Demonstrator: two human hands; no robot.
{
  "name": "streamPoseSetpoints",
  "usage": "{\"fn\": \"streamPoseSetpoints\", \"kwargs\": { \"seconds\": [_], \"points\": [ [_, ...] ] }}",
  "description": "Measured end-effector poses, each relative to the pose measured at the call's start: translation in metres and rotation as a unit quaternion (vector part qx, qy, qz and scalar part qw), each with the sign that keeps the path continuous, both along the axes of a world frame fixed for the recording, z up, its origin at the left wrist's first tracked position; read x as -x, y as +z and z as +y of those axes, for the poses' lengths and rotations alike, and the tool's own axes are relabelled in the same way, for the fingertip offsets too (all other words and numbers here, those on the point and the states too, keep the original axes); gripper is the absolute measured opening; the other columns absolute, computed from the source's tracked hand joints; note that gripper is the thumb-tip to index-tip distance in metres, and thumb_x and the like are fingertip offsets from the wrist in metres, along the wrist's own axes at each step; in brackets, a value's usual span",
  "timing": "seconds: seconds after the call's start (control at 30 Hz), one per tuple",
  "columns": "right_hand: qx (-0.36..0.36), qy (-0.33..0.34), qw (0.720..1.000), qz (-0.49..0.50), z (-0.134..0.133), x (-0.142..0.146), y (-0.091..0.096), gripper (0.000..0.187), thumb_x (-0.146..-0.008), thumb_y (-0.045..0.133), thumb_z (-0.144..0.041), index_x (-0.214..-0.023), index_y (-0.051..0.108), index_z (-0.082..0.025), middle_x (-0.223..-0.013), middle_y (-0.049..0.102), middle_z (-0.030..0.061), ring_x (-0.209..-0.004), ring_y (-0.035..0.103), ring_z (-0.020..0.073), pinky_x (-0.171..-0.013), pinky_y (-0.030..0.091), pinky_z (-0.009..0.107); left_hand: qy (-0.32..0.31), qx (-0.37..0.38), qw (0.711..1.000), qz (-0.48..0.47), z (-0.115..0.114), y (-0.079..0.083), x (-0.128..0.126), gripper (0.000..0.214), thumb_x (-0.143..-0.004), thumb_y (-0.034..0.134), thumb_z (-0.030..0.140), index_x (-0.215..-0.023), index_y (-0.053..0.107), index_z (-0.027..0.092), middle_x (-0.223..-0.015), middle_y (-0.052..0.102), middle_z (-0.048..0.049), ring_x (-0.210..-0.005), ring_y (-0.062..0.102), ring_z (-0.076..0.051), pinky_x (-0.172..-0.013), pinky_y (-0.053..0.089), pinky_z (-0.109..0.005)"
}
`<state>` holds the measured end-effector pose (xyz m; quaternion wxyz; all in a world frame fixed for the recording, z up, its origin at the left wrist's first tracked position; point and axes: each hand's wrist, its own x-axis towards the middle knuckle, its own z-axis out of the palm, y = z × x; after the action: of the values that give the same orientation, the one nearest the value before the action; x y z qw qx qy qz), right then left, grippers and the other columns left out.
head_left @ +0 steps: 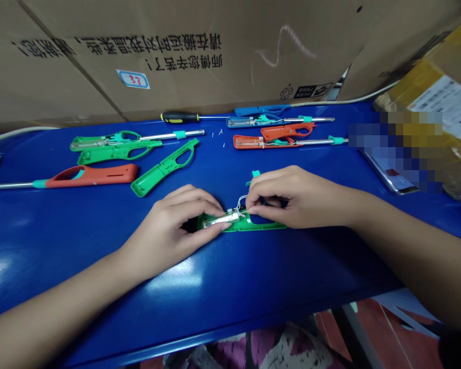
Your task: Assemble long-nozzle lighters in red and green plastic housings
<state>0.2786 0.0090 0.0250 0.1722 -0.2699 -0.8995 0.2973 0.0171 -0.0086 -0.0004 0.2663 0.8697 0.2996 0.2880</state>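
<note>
A green lighter casing half lies on the blue table in front of me, with a clear fuel tank in its left end. My left hand grips that end, thumb on the near side and fingers on the far side. Thin white wires loop up from the tank toward my right hand. Its thumb and index finger are pinched together over the middle of the casing; what they hold is too small to make out. A teal piece shows just behind the right knuckles.
Behind lie an opened green lighter, a loose green casing half, an assembled red lighter, a screwdriver, and opened blue and orange lighters. A phone and cardboard box stand right.
</note>
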Motion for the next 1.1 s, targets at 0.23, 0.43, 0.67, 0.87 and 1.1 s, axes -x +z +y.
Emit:
{"fn": "streamPoseSetpoints", "kwargs": {
  "seconds": [0.23,0.43,0.67,0.87,1.1],
  "points": [
    [-0.001,-0.002,1.0,-0.002,-0.0013,-0.0002,-0.0011,0.012,-0.091,0.06,-0.008,-0.088,0.071,-0.014,-0.084,0.068,0.0005,-0.073,0.056,0.0092,-0.07,0.041,0.023,0.0,0.002,1.0,0.0,-0.0016,0.0003,0.0003,0.008,-0.09,0.074,0.022,-0.095,0.074,0.015,-0.095,0.072,-0.0045,-0.089,0.065,-0.014,-0.082,0.052,-0.027],
    [-0.001,0.001,1.0,-0.005,0.0002,0.0,-0.0033,0.012,-0.092,0.06,-0.009,-0.088,0.07,-0.015,-0.086,0.07,0.0015,-0.077,0.059,0.011,-0.071,0.041,0.024,0.0,0.0,1.0,-0.001,-0.0004,-0.0004,-0.0002,0.008,-0.09,0.074,0.022,-0.095,0.074,0.016,-0.095,0.072,-0.0045,-0.089,0.066,-0.015,-0.082,0.053,-0.027],
    [0.001,0.001,1.0,-0.006,0.0002,0.0,-0.0032,0.012,-0.092,0.059,-0.009,-0.089,0.07,-0.014,-0.086,0.07,0.0021,-0.077,0.059,0.0113,-0.071,0.041,0.025,0.0,0.004,1.0,-0.001,0.0003,0.0002,-0.0002,0.008,-0.09,0.074,0.022,-0.095,0.074,0.016,-0.095,0.072,-0.0046,-0.089,0.066,-0.015,-0.082,0.053,-0.027],
    [0.002,0.005,1.0,-0.009,-0.0001,-0.0013,0.0005,0.012,-0.087,0.062,-0.007,-0.088,0.071,-0.015,-0.082,0.068,0.0002,-0.072,0.057,0.0102,-0.069,0.04,0.025,-0.003,0.0,1.0,-0.001,-0.0009,0.002,-0.0009,0.008,-0.09,0.074,0.023,-0.096,0.075,0.017,-0.095,0.072,-0.0049,-0.088,0.067,-0.015,-0.081,0.054,-0.028],
    [0.003,0.016,1.0,-0.021,-0.0004,-0.0017,0.0001,0.014,-0.093,0.058,-0.012,-0.094,0.071,-0.017,-0.09,0.072,0.0032,-0.082,0.062,0.0139,-0.074,0.043,0.027,-0.004,-0.001,1.0,-0.004,-0.0007,0.0008,-0.0007,0.008,-0.091,0.073,0.024,-0.096,0.075,0.018,-0.094,0.073,-0.0056,-0.088,0.067,-0.017,-0.079,0.055,-0.03]
  ]
}}
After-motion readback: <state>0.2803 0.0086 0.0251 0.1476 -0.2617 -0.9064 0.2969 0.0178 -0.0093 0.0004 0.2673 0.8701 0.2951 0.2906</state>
